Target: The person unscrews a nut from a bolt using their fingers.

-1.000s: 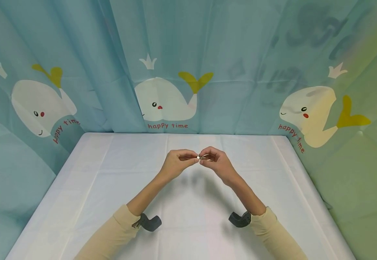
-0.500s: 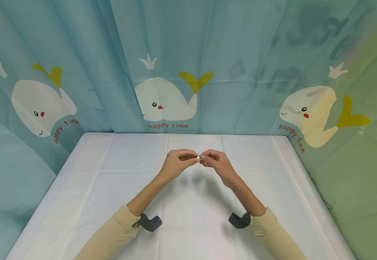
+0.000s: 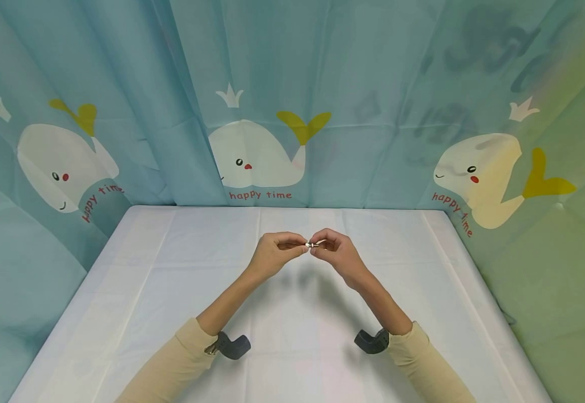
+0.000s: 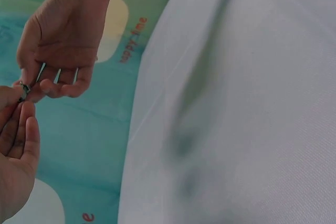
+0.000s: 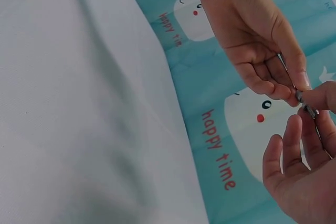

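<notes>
A small silver bolt [image 3: 310, 244] with a threaded end is held in the air between the two hands. The left hand [image 3: 278, 252] pinches one end between thumb and fingertips, partly hiding it. The right hand [image 3: 338, 254] has its thumb and index fingertip on either side of the bolt, right at its middle. In the right wrist view the threaded end of the bolt [image 5: 314, 112] shows beside the right thumb [image 5: 321, 98], and the right hand's other fingers are spread. The left wrist view shows the bolt [image 4: 24, 92] as a dark glint between the fingertips.
A white cloth-covered table [image 3: 282, 313] lies below the hands. Blue-green curtains [image 3: 373, 84] with printed whales stand behind and at both sides. Dark curved wrist mounts [image 3: 234, 346] stick out inward from both sleeves.
The right thumb and fingers close in on the bolt half a second ago, then spread apart again, showing more of it now. The left hand stays in place.
</notes>
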A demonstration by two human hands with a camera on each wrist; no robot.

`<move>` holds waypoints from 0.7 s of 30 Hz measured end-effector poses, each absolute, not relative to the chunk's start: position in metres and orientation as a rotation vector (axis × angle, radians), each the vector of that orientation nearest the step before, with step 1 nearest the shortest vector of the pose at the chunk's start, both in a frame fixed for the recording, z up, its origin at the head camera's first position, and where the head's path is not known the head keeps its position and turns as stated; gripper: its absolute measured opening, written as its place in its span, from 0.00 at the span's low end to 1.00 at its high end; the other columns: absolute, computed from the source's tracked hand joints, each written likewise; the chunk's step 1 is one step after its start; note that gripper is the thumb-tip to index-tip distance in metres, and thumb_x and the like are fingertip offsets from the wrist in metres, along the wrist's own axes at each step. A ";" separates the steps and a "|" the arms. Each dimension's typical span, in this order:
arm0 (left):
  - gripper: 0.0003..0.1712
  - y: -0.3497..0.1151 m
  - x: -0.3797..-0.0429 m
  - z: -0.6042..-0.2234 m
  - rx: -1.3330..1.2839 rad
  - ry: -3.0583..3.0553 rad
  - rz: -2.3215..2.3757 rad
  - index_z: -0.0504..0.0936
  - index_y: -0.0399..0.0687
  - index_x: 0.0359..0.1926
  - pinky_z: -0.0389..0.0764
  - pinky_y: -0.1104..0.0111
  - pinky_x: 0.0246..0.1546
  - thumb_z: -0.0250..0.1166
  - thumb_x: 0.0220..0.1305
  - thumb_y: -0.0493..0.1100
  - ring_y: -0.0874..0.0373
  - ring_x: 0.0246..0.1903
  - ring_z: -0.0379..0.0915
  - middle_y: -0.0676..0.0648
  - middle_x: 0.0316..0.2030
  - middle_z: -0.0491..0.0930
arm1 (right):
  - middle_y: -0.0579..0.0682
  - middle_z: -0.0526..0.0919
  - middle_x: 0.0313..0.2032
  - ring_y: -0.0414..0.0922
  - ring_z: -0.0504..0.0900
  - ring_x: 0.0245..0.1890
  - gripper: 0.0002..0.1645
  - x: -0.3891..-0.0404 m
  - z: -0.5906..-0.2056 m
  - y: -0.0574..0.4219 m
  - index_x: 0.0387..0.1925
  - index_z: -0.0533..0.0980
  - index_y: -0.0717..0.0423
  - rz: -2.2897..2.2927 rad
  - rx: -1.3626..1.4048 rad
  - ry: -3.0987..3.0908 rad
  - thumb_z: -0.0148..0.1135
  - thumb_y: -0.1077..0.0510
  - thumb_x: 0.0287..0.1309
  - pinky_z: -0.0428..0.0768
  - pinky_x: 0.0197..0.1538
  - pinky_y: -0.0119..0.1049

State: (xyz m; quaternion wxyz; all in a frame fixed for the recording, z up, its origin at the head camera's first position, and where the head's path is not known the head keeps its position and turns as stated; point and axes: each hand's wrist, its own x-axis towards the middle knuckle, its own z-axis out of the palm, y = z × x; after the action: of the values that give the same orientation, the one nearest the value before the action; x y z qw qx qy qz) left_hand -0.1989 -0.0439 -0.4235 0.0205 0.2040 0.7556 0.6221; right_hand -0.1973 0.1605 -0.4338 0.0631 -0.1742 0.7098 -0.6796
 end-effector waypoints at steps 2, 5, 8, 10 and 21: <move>0.08 -0.044 -0.199 -0.423 0.629 2.343 1.928 0.88 0.40 0.42 0.84 0.63 0.42 0.71 0.62 0.38 0.55 0.38 0.84 0.47 0.39 0.86 | 0.52 0.80 0.41 0.47 0.80 0.39 0.11 -0.198 -0.434 0.160 0.45 0.76 0.69 -2.049 -0.538 2.141 0.63 0.68 0.61 0.81 0.47 0.44; 0.08 -0.044 -0.199 -0.423 0.622 2.337 1.928 0.89 0.40 0.42 0.84 0.63 0.42 0.71 0.62 0.38 0.55 0.39 0.84 0.47 0.39 0.86 | 0.53 0.78 0.44 0.46 0.80 0.38 0.14 -0.197 -0.433 0.160 0.47 0.74 0.69 -2.053 -0.551 2.121 0.63 0.68 0.60 0.81 0.46 0.40; 0.08 -0.044 -0.199 -0.423 0.620 2.327 1.937 0.89 0.40 0.42 0.84 0.63 0.43 0.72 0.62 0.38 0.55 0.39 0.84 0.47 0.40 0.86 | 0.53 0.76 0.47 0.46 0.79 0.39 0.18 -0.197 -0.433 0.160 0.52 0.72 0.67 -2.034 -0.541 2.114 0.63 0.65 0.61 0.80 0.47 0.37; 0.08 -0.044 -0.199 -0.423 0.618 2.316 1.947 0.89 0.40 0.42 0.84 0.63 0.43 0.72 0.62 0.38 0.55 0.39 0.84 0.46 0.40 0.86 | 0.54 0.77 0.46 0.47 0.79 0.38 0.18 -0.197 -0.432 0.159 0.52 0.73 0.65 -2.025 -0.507 2.116 0.62 0.62 0.64 0.80 0.47 0.37; 0.10 -0.043 -0.198 -0.422 0.611 2.307 1.941 0.87 0.34 0.44 0.83 0.63 0.43 0.70 0.63 0.36 0.45 0.41 0.84 0.41 0.41 0.86 | 0.51 0.82 0.35 0.48 0.80 0.37 0.10 -0.197 -0.431 0.158 0.42 0.78 0.64 -2.054 -0.418 2.129 0.60 0.59 0.68 0.81 0.49 0.42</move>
State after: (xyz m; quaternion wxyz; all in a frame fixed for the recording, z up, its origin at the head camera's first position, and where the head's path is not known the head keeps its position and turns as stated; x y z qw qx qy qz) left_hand -0.1982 -0.0427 -0.4223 0.0324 0.1986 0.7495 0.6307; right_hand -0.1966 0.1578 -0.4312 0.0771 -0.1394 0.7104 -0.6855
